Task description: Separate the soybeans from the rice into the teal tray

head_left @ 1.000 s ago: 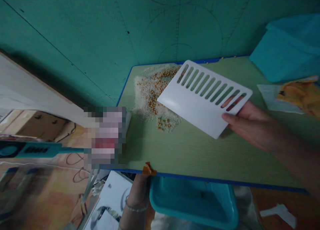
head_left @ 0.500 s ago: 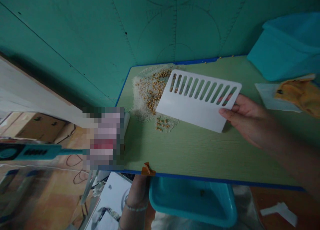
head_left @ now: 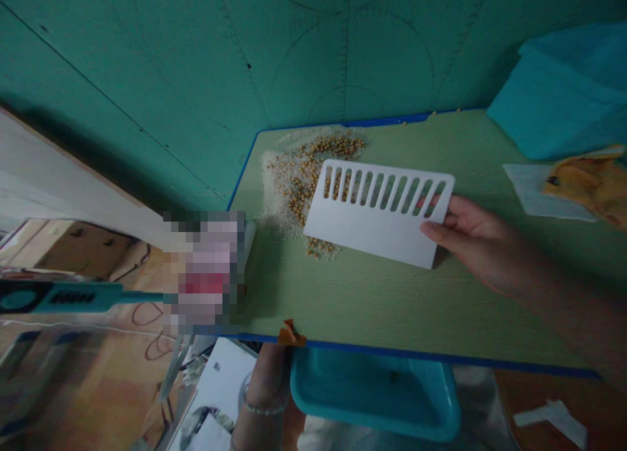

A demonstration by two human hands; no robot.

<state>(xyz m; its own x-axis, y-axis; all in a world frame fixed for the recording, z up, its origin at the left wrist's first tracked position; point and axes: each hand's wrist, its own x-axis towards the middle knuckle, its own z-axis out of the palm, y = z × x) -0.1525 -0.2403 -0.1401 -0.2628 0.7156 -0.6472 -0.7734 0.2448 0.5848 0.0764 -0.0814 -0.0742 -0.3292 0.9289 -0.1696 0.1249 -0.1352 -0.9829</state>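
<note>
My right hand (head_left: 460, 232) grips one short end of a white plastic board with a row of slots (head_left: 372, 232), thumb on top and fingers behind. The board's far end reaches over a spread of yellow-brown beans (head_left: 304, 189) mixed with pale grains (head_left: 274, 206) on the green tabletop (head_left: 343, 307). Some beans show through the slots. My left hand (head_left: 274, 356) is below the table's front edge beside a blue plastic tray (head_left: 377, 431); its fingers are hidden, so its grip on the tray cannot be made out. A beaded bracelet circles that wrist.
A teal fabric bin (head_left: 563, 98) stands at the back right, with an orange cloth (head_left: 588, 183) before it. A green wall (head_left: 196, 78) borders the table's back. Orange tape (head_left: 292, 336) sticks to the front edge. A pixelated object (head_left: 208, 274) is at the left edge.
My right hand has drawn the slotted board toward me and slightly left, uncovering more beans at the back. The left arm and blue tray have barely moved.
</note>
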